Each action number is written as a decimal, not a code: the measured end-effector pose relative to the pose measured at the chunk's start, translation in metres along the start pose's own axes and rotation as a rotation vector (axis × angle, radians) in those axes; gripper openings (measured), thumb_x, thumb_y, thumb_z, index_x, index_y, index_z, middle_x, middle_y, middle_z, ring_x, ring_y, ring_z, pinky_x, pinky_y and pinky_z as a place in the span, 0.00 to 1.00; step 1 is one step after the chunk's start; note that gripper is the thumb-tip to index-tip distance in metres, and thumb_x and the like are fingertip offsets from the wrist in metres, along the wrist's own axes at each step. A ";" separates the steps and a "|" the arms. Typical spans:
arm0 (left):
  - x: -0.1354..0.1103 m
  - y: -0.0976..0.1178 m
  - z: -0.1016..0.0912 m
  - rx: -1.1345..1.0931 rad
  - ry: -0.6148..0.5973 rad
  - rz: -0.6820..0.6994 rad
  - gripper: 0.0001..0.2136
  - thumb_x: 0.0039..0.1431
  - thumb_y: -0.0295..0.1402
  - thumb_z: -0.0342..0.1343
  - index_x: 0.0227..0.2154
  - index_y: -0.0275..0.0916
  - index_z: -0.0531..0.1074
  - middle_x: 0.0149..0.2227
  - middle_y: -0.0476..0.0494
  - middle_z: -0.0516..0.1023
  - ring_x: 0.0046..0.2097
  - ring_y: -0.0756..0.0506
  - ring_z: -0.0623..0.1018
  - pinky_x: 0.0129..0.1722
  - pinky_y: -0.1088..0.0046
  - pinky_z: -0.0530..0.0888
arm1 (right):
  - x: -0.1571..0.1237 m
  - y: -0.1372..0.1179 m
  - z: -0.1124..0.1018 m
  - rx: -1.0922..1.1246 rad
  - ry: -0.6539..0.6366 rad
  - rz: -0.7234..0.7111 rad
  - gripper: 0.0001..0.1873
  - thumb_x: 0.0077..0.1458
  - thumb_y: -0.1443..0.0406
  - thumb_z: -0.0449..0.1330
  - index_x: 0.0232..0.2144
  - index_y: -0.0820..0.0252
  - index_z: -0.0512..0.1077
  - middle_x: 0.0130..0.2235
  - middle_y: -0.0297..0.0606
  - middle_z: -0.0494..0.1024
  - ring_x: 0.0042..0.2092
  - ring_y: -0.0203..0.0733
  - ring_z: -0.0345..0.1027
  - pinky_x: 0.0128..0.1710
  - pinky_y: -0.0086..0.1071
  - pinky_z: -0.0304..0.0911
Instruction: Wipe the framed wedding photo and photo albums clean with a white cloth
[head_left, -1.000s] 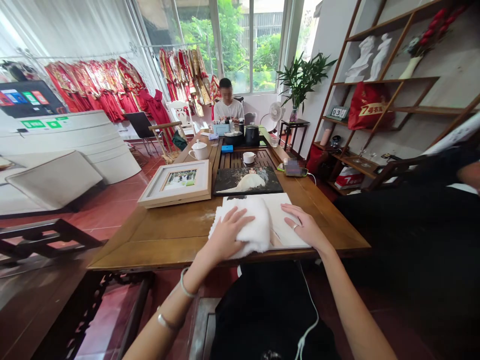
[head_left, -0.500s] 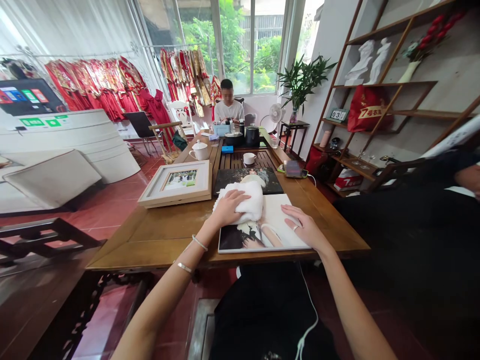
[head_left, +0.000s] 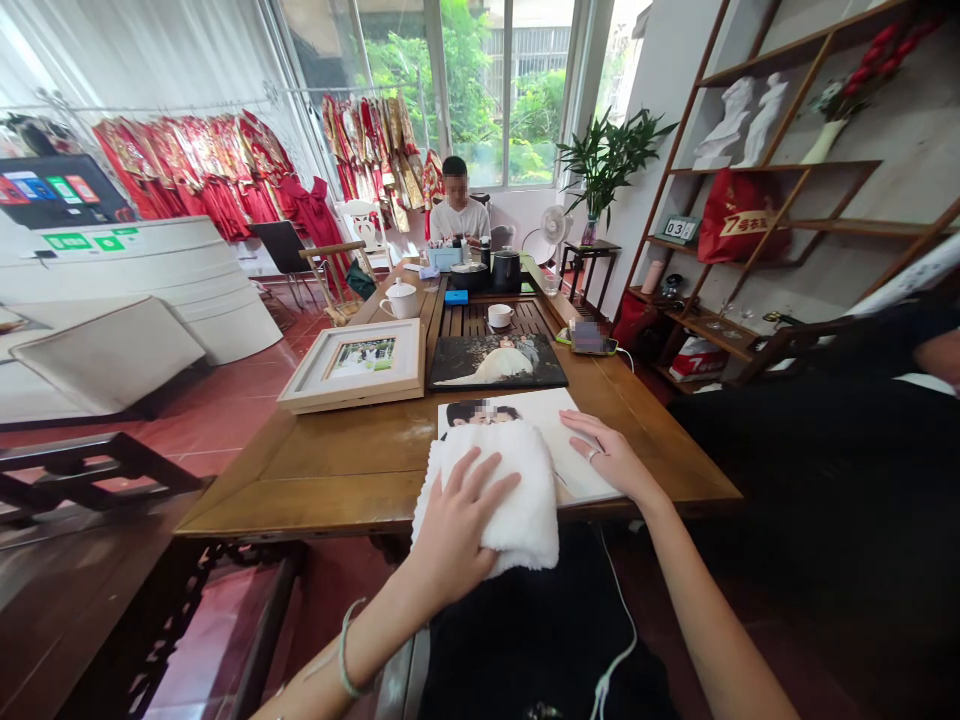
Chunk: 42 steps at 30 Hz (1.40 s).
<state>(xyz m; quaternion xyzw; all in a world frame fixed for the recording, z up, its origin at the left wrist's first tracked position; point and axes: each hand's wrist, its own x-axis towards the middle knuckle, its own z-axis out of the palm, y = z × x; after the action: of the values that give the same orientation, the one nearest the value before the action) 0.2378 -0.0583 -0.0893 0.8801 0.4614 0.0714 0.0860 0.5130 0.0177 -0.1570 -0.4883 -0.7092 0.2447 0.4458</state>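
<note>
My left hand (head_left: pixel 466 515) holds a folded white towel (head_left: pixel 525 500) under its palm, the fingers spread across the top. The towel covers the lower left of a photo panel (head_left: pixel 551 410) and hangs over the table's near edge. My right hand (head_left: pixel 611 455), a ring on one finger, lies flat and open on the panel's right side. Past that panel lies a second, dark photo panel (head_left: pixel 450 350) showing a white dress. To its left is a framed photo (head_left: pixel 364 357) in a pale wooden frame.
The wooden table (head_left: pixel 300 470) also bears a lidded white mug (head_left: pixel 400 300), a white cup (head_left: pixel 499 316) on a slatted tea tray (head_left: pixel 457 320) and a phone (head_left: pixel 592 340) on a cable. One person (head_left: pixel 457 215) sits at the far end; another in dark clothing (head_left: pixel 810 460) is at the right.
My left hand has pulled the towel toward me, down over the panel to the table's near edge. The panel's upper left is now uncovered. My right hand stays put.
</note>
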 end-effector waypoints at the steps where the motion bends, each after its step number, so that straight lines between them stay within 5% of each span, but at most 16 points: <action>1: 0.001 0.001 -0.001 0.005 -0.005 -0.004 0.39 0.40 0.26 0.54 0.61 0.50 0.59 0.67 0.48 0.53 0.67 0.32 0.50 0.59 0.44 0.58 | 0.000 0.001 0.000 0.001 0.003 0.000 0.18 0.57 0.59 0.57 0.49 0.54 0.75 0.56 0.43 0.72 0.61 0.49 0.61 0.63 0.51 0.53; 12: 0.085 -0.034 -0.009 0.078 0.042 -0.030 0.30 0.52 0.30 0.55 0.59 0.48 0.61 0.65 0.45 0.57 0.65 0.34 0.54 0.53 0.47 0.69 | 0.001 0.006 0.001 -0.013 0.034 0.001 0.19 0.57 0.56 0.57 0.49 0.53 0.74 0.57 0.44 0.72 0.61 0.51 0.61 0.64 0.52 0.51; 18: 0.127 -0.048 -0.003 0.091 0.113 -0.085 0.27 0.55 0.32 0.54 0.60 0.46 0.60 0.65 0.43 0.58 0.65 0.34 0.53 0.55 0.45 0.65 | 0.001 0.006 0.001 -0.023 0.040 0.002 0.19 0.57 0.56 0.57 0.49 0.54 0.74 0.56 0.44 0.72 0.61 0.51 0.61 0.64 0.51 0.52; 26: 0.070 -0.011 0.006 0.075 0.064 -0.024 0.32 0.51 0.31 0.54 0.61 0.47 0.58 0.67 0.43 0.53 0.66 0.33 0.50 0.55 0.42 0.63 | 0.001 0.006 0.001 -0.035 0.041 0.010 0.19 0.58 0.57 0.57 0.50 0.52 0.74 0.57 0.42 0.71 0.61 0.50 0.60 0.64 0.51 0.51; 31: 0.034 -0.016 0.004 0.021 0.068 0.027 0.34 0.47 0.27 0.54 0.60 0.48 0.60 0.66 0.46 0.55 0.66 0.33 0.51 0.58 0.47 0.61 | 0.000 0.004 0.001 -0.034 0.032 0.020 0.19 0.58 0.58 0.56 0.50 0.53 0.74 0.58 0.42 0.71 0.61 0.50 0.60 0.64 0.51 0.51; 42: 0.040 -0.011 -0.001 0.024 0.029 -0.050 0.35 0.46 0.27 0.54 0.61 0.50 0.59 0.67 0.45 0.54 0.66 0.32 0.50 0.55 0.40 0.62 | 0.003 0.007 -0.001 -0.008 0.033 0.020 0.19 0.56 0.60 0.58 0.50 0.53 0.74 0.57 0.42 0.72 0.61 0.48 0.61 0.64 0.50 0.51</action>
<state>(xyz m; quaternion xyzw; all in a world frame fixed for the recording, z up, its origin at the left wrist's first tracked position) 0.2513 -0.0187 -0.0889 0.8683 0.4851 0.0762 0.0704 0.5164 0.0229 -0.1609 -0.5012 -0.6977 0.2382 0.4531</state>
